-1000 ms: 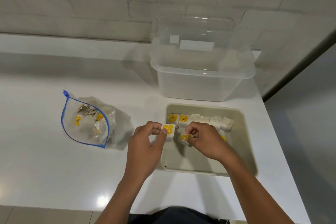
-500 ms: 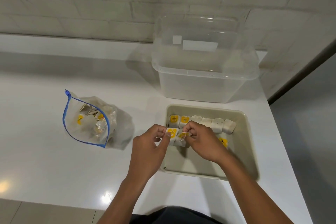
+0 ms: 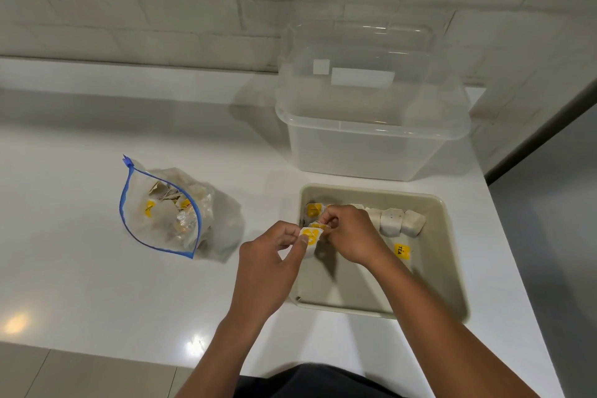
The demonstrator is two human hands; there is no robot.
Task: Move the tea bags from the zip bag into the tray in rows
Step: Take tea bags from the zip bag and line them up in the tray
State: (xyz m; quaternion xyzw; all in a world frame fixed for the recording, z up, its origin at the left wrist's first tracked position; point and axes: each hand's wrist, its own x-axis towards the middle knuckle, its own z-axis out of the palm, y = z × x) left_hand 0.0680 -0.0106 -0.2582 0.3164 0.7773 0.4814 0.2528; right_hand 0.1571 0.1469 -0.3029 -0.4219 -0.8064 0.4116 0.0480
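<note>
Two hands meet over the near left corner of a shallow, square, beige plastic tray [image 3: 449, 255] with rounded corners. The left hand [image 3: 268, 265] pinches a small white paper tea bag [image 3: 309, 237] with a yellow tag between thumb and curled fingers; the right hand [image 3: 350, 236] has its fingers curled round something at that bag's far edge, where a thin string shows, though what exactly it pinches I cannot tell. Along the tray's far wall stands a row of tea bags [image 3: 392, 221], soft, pale and boxy; some are hidden by the right hand, so the count is unclear. One more tea bag tag [image 3: 402, 250], yellow and printed "TEA", lies behind the right wrist. Left of the tray, well apart, a clear zip bag [image 3: 161, 210] with a blue seal lies open on the glossy white tabletop [image 3: 64, 268], holding a crumpled heap of further bags. Behind the tray sits one translucent plastic storage box [image 3: 371, 126].
</note>
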